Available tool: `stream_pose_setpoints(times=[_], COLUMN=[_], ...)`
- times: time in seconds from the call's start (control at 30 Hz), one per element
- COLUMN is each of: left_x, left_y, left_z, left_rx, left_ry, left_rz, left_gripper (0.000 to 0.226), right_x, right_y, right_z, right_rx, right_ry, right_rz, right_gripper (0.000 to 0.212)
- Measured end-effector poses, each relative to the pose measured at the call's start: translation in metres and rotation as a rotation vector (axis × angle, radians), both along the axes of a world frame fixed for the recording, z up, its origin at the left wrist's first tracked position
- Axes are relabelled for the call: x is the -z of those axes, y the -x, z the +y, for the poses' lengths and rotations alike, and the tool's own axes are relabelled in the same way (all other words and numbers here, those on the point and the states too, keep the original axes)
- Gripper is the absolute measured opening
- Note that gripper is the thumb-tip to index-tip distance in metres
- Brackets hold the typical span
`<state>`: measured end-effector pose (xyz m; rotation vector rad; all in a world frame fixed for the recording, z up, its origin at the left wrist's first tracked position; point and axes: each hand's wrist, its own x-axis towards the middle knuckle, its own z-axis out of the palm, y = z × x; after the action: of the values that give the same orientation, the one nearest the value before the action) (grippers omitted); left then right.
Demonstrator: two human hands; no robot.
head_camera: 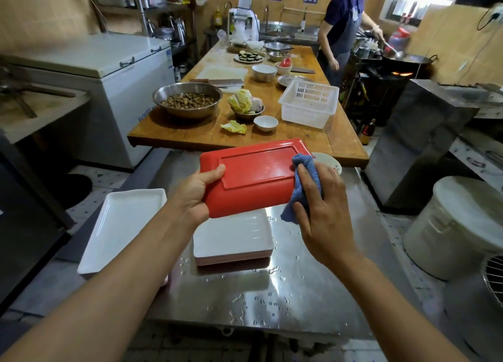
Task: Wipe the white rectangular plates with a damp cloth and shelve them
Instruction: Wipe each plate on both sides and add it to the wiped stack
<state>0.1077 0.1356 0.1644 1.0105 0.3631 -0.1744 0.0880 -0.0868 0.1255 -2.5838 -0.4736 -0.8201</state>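
Note:
My left hand (194,191) grips the left edge of a rectangular plate (254,175) held upside down, its red underside facing me. My right hand (319,198) presses a blue cloth (303,176) against the plate's right end. Below it, a stack of rectangular plates (234,239) with white tops and red undersides sits on the wet steel table (313,293). Another white rectangular plate (122,225) lies face up at the table's left edge.
A wooden table (340,138) ahead carries a bowl of nuts (187,99), a white basket (310,103), cabbage and small bowls. A person (340,27) cooks at the stove at the far right. A chest freezer (109,70) stands on the left, a white bucket (457,225) on the right.

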Motion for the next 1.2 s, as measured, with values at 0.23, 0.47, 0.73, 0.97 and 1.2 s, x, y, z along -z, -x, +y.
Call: stream_pose_setpoints(times=[0.23,0.47,0.73,0.97,1.2], left_x=[0.002,0.010,0.008,0.011,0.017], left_y=[0.007,0.017,0.027,0.041,0.062], left_z=[-0.016,-0.004,0.034,0.070,0.099], left_rx=[-0.042,-0.051,-0.135,-0.192,-0.268], left_ry=[0.059,0.082,0.061,0.073,-0.008], left_rz=[-0.021,-0.093,-0.131,-0.061,-0.053], left_gripper=[0.024,0.021,0.018,0.024,0.018], right_x=[0.003,-0.015,-0.011,-0.005,0.011], right_y=[0.015,-0.006,-0.043,-0.039,-0.045], right_z=[0.068,0.101,0.069,0.078,0.098], right_rx=[-0.133,-0.163,-0.080,-0.155,-0.109], right_ry=[0.102,0.097,0.003,-0.406,-0.421], right_rz=[-0.034,0.107,0.278,0.289,0.438], right_gripper=[0.056,0.057,0.066,0.042,0.019])
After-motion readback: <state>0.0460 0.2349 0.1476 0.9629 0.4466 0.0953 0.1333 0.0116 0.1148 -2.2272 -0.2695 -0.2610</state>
